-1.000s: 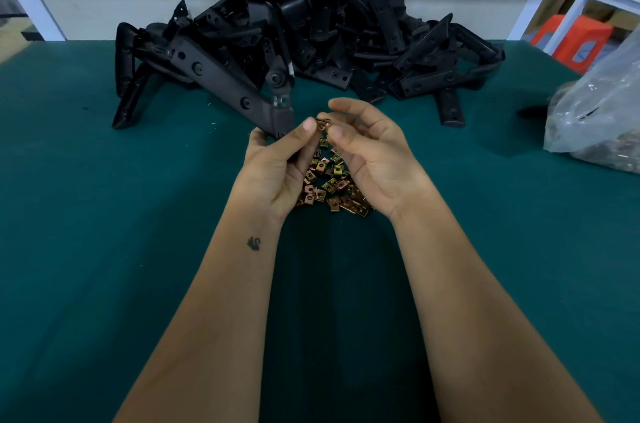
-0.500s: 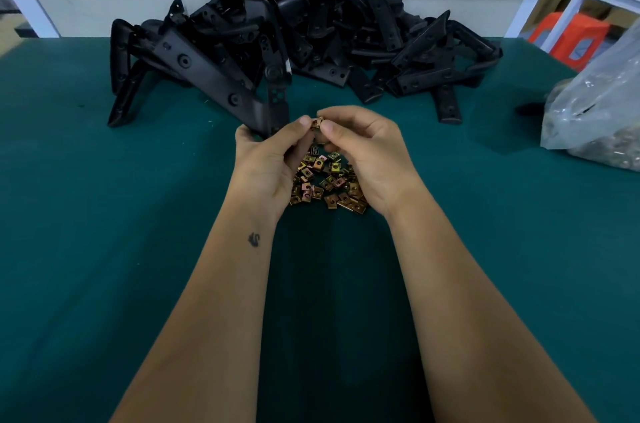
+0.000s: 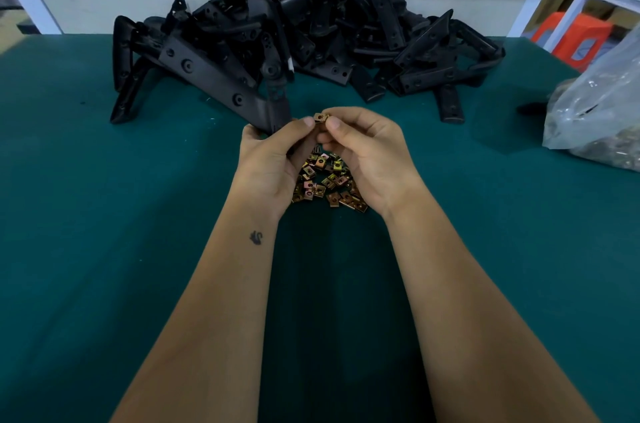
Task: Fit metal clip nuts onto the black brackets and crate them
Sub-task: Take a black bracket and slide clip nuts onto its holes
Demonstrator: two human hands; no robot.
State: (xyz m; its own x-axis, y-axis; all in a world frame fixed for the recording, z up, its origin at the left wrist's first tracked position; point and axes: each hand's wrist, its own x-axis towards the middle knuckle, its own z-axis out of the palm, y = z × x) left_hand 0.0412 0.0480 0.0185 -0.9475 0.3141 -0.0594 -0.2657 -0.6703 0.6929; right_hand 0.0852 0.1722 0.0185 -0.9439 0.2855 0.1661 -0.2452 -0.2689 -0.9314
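1. The left hand (image 3: pixel 273 162) grips the near end of 1 black bracket (image 3: pixel 211 76), whose far end reaches back to the bracket heap (image 3: pixel 311 27). The right hand (image 3: pixel 367 152) pinches 1 clip nut (image 3: pixel 321 117) at its fingertips, the left thumb just beside it.
2. Risk: the clip nut looks small and springy; if it meets the bracket edge crooked, it could likely flick out of the pinch and drop among the loose clip nuts (image 3: pixel 325 183) on the green table (image 3: pixel 104 249) under the hands.
3. Risk: the long bracket, held at 1 end only, may twist under pushing.
4. Containers: a clear plastic bag (image 3: pixel 599 110) at the right holds small dark pieces, too blurred to name. No crate is in view.
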